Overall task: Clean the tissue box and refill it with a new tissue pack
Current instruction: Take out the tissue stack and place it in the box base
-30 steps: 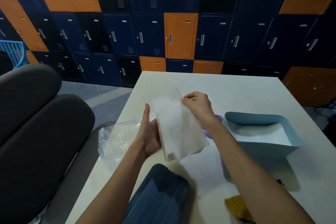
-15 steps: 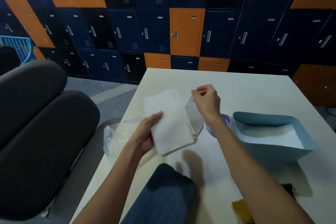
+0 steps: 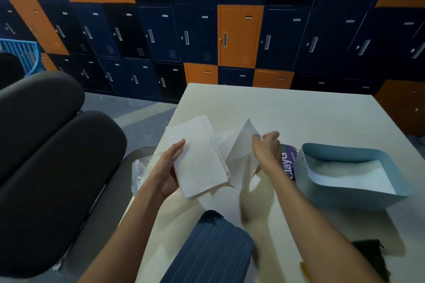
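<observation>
My left hand [image 3: 166, 171] holds a white embossed tissue stack [image 3: 199, 163] from its left side, above the cream table [image 3: 299, 112]. With pinched fingers my right hand [image 3: 268, 149] lifts the top tissue sheet [image 3: 243, 151] off to the right, its corner standing up. The light blue open tissue box [image 3: 351, 193] stands to the right, with white tissue lying inside. A dark blue ribbed lid [image 3: 211, 253] lies at the near table edge. A purple tissue pack wrapper [image 3: 288, 163] shows behind my right wrist, mostly hidden.
A crumpled clear plastic bag [image 3: 139, 172] hangs at the table's left edge. A black padded chair [image 3: 50, 151] stands on the left. A dark cloth [image 3: 370, 253] and something yellow [image 3: 305, 270] lie at the near right. Blue and orange lockers [image 3: 239, 34] fill the back wall.
My right hand has peeled the top sheet off the stack and drawn it to the right. My left hand has tilted the stack flatter and shifted it slightly left.
</observation>
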The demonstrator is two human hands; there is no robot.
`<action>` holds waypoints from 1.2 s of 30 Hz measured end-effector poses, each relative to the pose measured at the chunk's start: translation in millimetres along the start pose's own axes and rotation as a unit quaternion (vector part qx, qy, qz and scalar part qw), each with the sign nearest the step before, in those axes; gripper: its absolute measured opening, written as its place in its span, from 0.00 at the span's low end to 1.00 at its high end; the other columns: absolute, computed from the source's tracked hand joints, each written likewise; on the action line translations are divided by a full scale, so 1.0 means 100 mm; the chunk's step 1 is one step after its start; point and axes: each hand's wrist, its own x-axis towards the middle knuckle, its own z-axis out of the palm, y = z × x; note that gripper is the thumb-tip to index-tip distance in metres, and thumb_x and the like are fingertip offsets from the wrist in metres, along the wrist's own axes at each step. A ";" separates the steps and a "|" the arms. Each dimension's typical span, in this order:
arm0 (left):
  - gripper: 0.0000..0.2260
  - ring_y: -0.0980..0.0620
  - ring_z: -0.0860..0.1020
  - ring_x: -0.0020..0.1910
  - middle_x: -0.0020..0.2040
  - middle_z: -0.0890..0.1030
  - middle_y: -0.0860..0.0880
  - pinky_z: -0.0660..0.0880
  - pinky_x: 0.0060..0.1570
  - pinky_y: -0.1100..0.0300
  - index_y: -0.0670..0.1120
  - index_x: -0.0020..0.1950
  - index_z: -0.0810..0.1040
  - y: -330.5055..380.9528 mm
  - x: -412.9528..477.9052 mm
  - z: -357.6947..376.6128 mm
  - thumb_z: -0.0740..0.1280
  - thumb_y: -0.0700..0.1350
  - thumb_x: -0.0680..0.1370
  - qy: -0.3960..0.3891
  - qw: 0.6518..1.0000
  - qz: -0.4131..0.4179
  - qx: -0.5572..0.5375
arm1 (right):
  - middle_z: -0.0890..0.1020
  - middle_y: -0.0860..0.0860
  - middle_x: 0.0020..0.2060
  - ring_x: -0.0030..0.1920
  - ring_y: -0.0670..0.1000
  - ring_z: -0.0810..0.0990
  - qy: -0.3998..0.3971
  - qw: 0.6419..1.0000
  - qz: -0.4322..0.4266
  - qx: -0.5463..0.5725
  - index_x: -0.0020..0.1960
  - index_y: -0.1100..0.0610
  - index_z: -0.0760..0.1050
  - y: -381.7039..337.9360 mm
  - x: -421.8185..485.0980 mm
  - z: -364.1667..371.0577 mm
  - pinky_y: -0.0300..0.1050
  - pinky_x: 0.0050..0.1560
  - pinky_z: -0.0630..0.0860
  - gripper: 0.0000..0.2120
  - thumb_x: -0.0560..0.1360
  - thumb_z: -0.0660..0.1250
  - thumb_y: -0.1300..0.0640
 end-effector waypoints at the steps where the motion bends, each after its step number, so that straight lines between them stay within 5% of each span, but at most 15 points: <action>1: 0.16 0.45 0.82 0.44 0.45 0.84 0.44 0.77 0.54 0.47 0.47 0.50 0.82 0.00 0.01 -0.01 0.75 0.52 0.66 0.002 1.000 0.000 0.001 | 0.78 0.60 0.54 0.53 0.61 0.76 0.000 1.000 -0.017 -0.014 0.57 0.62 0.71 -0.06 -0.01 0.04 0.49 0.46 0.71 0.21 0.76 0.60 0.46; 6: 0.09 0.46 0.83 0.42 0.44 0.85 0.45 0.78 0.49 0.49 0.48 0.40 0.86 -0.02 0.00 -0.04 0.75 0.52 0.66 0.006 1.000 -0.002 -0.002 | 0.77 0.55 0.42 0.47 0.59 0.77 -0.081 0.996 -0.019 -0.042 0.44 0.59 0.75 -0.18 -0.08 0.21 0.46 0.44 0.69 0.22 0.70 0.67 0.39; 9: 0.10 0.46 0.84 0.43 0.45 0.85 0.45 0.79 0.50 0.48 0.48 0.44 0.85 -0.03 -0.01 -0.07 0.75 0.51 0.66 0.009 1.000 -0.005 -0.004 | 0.76 0.52 0.33 0.37 0.55 0.76 -0.111 0.994 -0.022 -0.007 0.33 0.57 0.71 -0.15 -0.08 0.25 0.44 0.39 0.71 0.16 0.69 0.70 0.47; 12: 0.15 0.46 0.84 0.43 0.46 0.85 0.45 0.79 0.49 0.49 0.47 0.50 0.83 -0.03 -0.02 -0.08 0.76 0.51 0.66 0.014 1.000 -0.005 -0.003 | 0.74 0.51 0.27 0.27 0.51 0.72 -0.126 0.989 0.000 0.082 0.32 0.56 0.72 -0.18 -0.10 0.18 0.41 0.31 0.70 0.11 0.68 0.70 0.54; 18: 0.11 0.47 0.83 0.40 0.44 0.84 0.46 0.79 0.46 0.51 0.48 0.43 0.85 -0.04 -0.02 -0.05 0.75 0.54 0.66 0.015 1.000 -0.007 -0.001 | 0.82 0.53 0.37 0.37 0.52 0.82 -0.138 0.958 -0.009 0.251 0.40 0.58 0.77 -0.43 -0.11 -0.27 0.46 0.39 0.80 0.04 0.71 0.68 0.57; 21: 0.16 0.47 0.83 0.39 0.43 0.84 0.46 0.79 0.45 0.52 0.47 0.50 0.82 -0.04 -0.03 0.04 0.75 0.54 0.67 0.014 1.000 -0.015 0.006 | 0.81 0.53 0.37 0.37 0.52 0.80 -0.141 0.936 -0.032 0.320 0.41 0.58 0.76 -0.60 -0.17 -0.54 0.43 0.34 0.78 0.03 0.71 0.66 0.59; 24: 0.21 0.47 0.84 0.40 0.44 0.85 0.47 0.79 0.41 0.53 0.47 0.57 0.79 -0.07 -0.04 0.20 0.73 0.56 0.68 0.018 0.999 -0.017 0.020 | 0.77 0.53 0.45 0.45 0.53 0.76 -0.147 0.929 -0.064 0.334 0.46 0.55 0.74 -0.73 -0.27 -0.72 0.47 0.40 0.75 0.04 0.72 0.66 0.60; 27: 0.27 0.46 0.84 0.47 0.51 0.85 0.47 0.79 0.39 0.54 0.50 0.62 0.74 -0.11 -0.06 0.42 0.64 0.67 0.72 -0.034 0.997 -0.039 0.050 | 0.76 0.57 0.50 0.50 0.57 0.75 -0.229 0.896 -0.053 0.377 0.51 0.57 0.74 -0.77 -0.37 -0.77 0.49 0.43 0.74 0.09 0.72 0.66 0.66; 31: 0.39 0.44 0.83 0.51 0.53 0.85 0.47 0.81 0.41 0.50 0.51 0.61 0.74 -0.16 -0.03 0.65 0.47 0.78 0.68 -0.135 0.989 -0.047 0.042 | 0.78 0.56 0.53 0.54 0.57 0.77 -0.235 0.933 -0.041 0.270 0.54 0.57 0.75 -0.68 -0.54 -0.66 0.49 0.46 0.76 0.11 0.73 0.67 0.65; 33: 0.41 0.42 0.83 0.52 0.54 0.84 0.45 0.81 0.44 0.48 0.50 0.60 0.75 -0.18 -0.04 0.75 0.51 0.79 0.64 -0.126 0.990 -0.056 0.009 | 0.79 0.53 0.50 0.50 0.52 0.77 -0.188 0.961 -0.058 0.194 0.54 0.55 0.76 -0.58 -0.59 -0.64 0.47 0.45 0.77 0.11 0.72 0.68 0.62; 36: 0.39 0.42 0.82 0.54 0.54 0.84 0.44 0.80 0.49 0.48 0.51 0.62 0.75 -0.21 -0.02 0.83 0.60 0.76 0.61 -0.089 0.994 -0.056 0.017 | 0.81 0.49 0.44 0.40 0.43 0.76 -0.138 0.977 -0.116 0.110 0.52 0.54 0.76 -0.44 -0.61 -0.66 0.34 0.32 0.70 0.10 0.71 0.68 0.60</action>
